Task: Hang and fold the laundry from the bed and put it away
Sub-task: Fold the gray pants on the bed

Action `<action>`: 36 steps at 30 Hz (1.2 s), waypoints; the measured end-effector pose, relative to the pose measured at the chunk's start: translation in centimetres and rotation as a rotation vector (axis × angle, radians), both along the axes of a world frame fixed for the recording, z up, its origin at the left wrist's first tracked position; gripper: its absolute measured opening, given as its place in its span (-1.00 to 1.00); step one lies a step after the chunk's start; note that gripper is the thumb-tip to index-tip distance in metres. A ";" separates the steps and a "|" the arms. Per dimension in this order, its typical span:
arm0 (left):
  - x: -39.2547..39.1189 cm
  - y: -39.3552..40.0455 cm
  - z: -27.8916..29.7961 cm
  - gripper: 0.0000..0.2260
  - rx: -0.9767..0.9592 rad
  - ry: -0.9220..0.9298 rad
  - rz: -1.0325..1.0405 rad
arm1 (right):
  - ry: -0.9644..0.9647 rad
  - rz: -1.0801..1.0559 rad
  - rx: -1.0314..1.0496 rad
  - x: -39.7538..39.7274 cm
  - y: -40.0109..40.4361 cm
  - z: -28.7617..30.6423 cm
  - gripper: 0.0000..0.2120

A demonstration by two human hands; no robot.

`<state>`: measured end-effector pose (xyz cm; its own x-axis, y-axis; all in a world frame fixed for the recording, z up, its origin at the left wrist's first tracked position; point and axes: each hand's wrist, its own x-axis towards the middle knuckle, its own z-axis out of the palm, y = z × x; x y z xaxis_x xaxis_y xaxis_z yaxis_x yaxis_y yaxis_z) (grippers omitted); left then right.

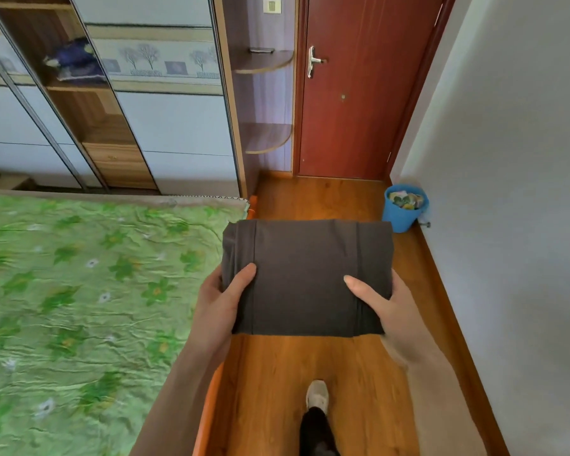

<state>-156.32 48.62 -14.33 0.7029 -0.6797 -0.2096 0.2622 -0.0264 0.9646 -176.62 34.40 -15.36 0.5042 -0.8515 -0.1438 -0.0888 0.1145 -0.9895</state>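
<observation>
A dark grey garment [305, 274], folded into a flat rectangle, is held level in front of me over the wooden floor. My left hand [221, 301] grips its left edge, thumb on top and fingers underneath. My right hand [384, 306] grips its right edge the same way. The bed [79, 307], covered in a green flowered sheet, lies to my left with no laundry visible on it. An open wardrobe section [79, 103] with wooden shelves and drawers stands beyond the bed; a dark blue bundle [71, 59] sits on one shelf.
A closed red-brown door [359, 93] is straight ahead, with rounded corner shelves [264, 93] to its left. A blue bin [403, 207] full of scraps stands by the right wall. My foot [317, 396] is on the wooden floor between bed and wall.
</observation>
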 end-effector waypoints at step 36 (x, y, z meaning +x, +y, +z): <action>49.5 -48.8 0.7 -0.72 -0.040 -0.038 0.330 | 0.076 0.204 0.100 56.6 -54.7 3.4 -0.26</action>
<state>-106.85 -0.18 -13.58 0.8933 -0.4211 -0.1573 0.2145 0.0918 0.9724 -120.02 -20.30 -11.92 0.6491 -0.7126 -0.2662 -0.1940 0.1833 -0.9637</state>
